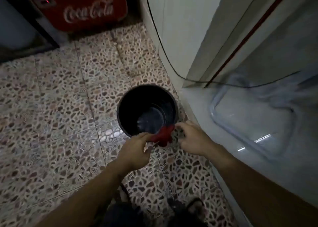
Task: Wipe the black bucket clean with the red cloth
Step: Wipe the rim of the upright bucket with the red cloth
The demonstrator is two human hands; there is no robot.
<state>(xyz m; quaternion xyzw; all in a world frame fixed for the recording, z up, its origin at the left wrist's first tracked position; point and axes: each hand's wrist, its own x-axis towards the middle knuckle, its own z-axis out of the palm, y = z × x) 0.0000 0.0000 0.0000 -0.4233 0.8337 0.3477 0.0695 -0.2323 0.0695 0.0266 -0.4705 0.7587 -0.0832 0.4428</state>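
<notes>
A black bucket (137, 106) stands upright on the pebble-pattern floor, its shiny inside facing me. A crumpled red cloth (163, 134) hangs over its near rim. My left hand (136, 149) pinches the cloth's left end at the rim. My right hand (192, 137) is just right of the cloth, fingers curled toward its right end; whether they touch it is hard to tell.
A red Coca-Cola cooler (82, 8) stands at the back. A white counter (197, 109) runs along the right, close to the bucket, bearing a clear plastic tray (216, 116). A black cable (165, 54) hangs down the white wall. My feet (194, 207) are below.
</notes>
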